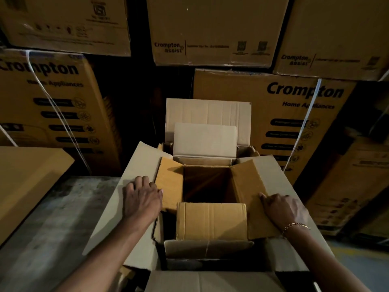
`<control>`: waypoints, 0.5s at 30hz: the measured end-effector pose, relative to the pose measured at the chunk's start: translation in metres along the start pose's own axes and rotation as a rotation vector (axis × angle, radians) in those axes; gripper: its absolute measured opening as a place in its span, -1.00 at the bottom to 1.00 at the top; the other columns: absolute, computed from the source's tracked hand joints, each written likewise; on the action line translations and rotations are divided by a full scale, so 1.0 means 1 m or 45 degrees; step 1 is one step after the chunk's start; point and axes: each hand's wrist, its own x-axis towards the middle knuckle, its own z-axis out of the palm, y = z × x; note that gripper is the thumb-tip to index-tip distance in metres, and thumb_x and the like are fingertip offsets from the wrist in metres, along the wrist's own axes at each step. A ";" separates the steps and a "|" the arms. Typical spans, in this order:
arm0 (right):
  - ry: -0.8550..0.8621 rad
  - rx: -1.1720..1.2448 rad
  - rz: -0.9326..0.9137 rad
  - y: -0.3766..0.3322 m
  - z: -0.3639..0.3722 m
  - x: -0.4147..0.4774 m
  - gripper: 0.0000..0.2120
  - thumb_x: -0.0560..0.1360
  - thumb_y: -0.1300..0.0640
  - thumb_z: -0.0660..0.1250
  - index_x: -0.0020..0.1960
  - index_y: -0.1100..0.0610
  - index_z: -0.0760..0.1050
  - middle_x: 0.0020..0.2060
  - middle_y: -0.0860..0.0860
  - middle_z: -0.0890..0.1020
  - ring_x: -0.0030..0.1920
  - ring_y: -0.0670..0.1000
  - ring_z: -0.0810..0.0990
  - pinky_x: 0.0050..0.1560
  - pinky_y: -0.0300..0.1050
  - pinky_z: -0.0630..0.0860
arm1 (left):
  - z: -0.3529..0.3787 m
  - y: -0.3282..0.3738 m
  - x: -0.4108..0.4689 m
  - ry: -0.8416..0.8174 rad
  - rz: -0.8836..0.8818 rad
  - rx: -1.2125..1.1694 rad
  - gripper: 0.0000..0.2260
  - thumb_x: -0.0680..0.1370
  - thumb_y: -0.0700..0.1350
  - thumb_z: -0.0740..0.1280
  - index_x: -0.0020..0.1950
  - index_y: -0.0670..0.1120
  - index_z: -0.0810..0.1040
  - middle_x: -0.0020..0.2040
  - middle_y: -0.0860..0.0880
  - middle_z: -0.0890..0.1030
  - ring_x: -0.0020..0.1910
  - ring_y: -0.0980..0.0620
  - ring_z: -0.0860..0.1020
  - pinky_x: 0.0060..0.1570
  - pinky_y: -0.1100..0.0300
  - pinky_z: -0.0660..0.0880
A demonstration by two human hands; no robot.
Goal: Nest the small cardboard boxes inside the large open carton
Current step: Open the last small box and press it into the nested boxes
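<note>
The large open carton (109,228) stands in front of me with its four pale flaps spread outward. Inside it sits a small open cardboard box (211,221), its yellow-brown flaps folded out and its dark hollow showing in the middle. My left hand (141,199) rests on the carton's left flap, its thumb at the small box's left flap. My right hand (282,207), with a gold bracelet at the wrist, presses on the small box's right flap (248,182). The far flaps of both boxes stand upright behind the opening.
Stacks of printed brown cartons (294,114) wall in the back and right. More stacked cartons (48,102) with white strapping stand at the left. A flat brown box (23,182) lies at the left edge, with bare grey concrete floor (63,218) between it and the large carton.
</note>
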 end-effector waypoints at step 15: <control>0.055 -0.335 -0.625 -0.076 -0.037 0.056 -0.57 0.62 -0.11 0.13 0.43 0.01 0.40 0.43 0.06 0.40 0.44 0.12 0.31 0.40 0.07 0.30 | -0.034 0.030 0.070 -0.128 0.194 -0.001 -0.41 0.57 0.17 0.21 0.52 -0.10 0.32 0.51 -0.12 0.32 0.50 -0.13 0.24 0.51 -0.07 0.09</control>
